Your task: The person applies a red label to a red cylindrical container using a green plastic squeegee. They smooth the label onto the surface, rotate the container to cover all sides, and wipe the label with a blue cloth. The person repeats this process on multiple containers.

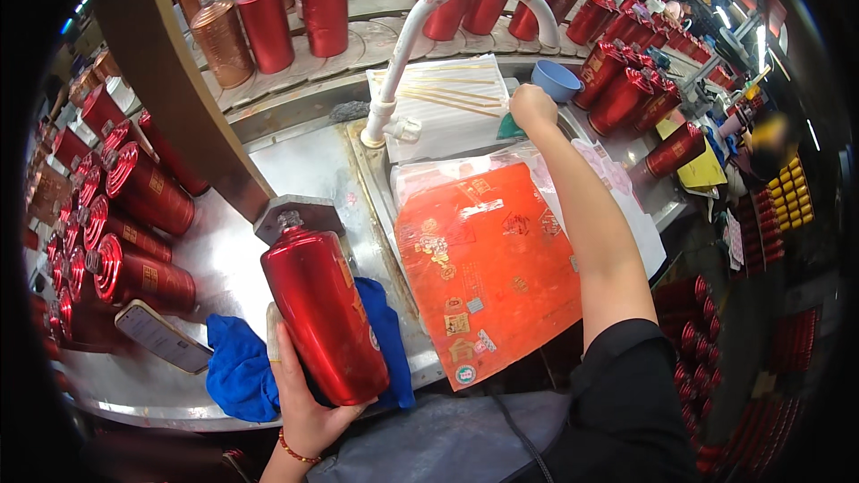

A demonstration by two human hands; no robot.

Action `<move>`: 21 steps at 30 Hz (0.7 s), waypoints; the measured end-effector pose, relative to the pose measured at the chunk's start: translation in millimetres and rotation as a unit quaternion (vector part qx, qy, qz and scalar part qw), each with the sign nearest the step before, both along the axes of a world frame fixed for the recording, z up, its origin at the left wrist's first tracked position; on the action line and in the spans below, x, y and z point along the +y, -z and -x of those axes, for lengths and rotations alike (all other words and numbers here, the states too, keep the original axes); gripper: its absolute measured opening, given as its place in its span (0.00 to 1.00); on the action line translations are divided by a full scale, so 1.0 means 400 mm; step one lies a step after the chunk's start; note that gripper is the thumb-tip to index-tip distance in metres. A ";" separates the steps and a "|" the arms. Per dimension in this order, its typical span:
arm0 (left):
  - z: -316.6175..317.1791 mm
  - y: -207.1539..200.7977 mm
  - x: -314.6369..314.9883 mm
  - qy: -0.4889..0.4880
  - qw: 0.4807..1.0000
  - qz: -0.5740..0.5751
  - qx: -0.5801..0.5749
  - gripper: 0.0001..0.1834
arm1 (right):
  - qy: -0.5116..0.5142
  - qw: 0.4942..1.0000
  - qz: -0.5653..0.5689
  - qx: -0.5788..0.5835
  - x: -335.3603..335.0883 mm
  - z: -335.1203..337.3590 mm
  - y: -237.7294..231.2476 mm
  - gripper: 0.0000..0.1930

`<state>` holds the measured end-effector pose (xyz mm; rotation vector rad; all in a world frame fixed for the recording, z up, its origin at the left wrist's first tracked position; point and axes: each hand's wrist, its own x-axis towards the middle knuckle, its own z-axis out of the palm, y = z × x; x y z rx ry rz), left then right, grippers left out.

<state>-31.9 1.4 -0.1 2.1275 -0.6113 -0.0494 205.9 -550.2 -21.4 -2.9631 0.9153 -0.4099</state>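
Observation:
My left hand [309, 411] is wrapped round the lower part of a glossy red bottle [313, 304] with a clear stopper, tilted above the counter's front edge. A pale wrap covers one of its fingertips. My right hand [534, 109] is stretched far forward, closed, beside a small blue bowl [557, 80]. A teal piece [509, 128], perhaps cloth, shows under its fingers; what they hold is hidden. Blue cloths [243, 371] lie by the bottle. An orange-red sheet [488, 268] with several stuck-on labels lies between my arms.
A white curved tap [394, 72] rises beside white paper with thin sticks [447, 94]. Several red bottles [148, 277] crowd the left, near a phone [161, 337] and a brown post [170, 63]. A curved conveyor [344, 72] carries red and copper-coloured bottles. More red bottles [617, 98] stand right.

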 end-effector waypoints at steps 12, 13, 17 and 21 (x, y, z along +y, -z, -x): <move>0.010 -0.020 0.011 0.015 0.998 -0.039 -0.041 0.74 | -0.060 0.987 -0.146 0.022 -0.067 0.018 0.041 0.30; 0.009 -0.019 0.012 0.016 0.998 -0.036 -0.040 0.74 | -0.051 0.991 -0.124 0.021 -0.066 0.015 0.055 0.33; 0.007 -0.022 0.016 0.017 0.998 -0.046 -0.041 0.74 | 0.000 0.986 -0.161 0.048 -0.047 -0.009 0.085 0.38; -0.005 -0.029 0.008 0.021 0.996 -0.059 -0.057 0.72 | 0.017 0.983 -0.182 -0.009 -0.093 -0.017 0.121 0.30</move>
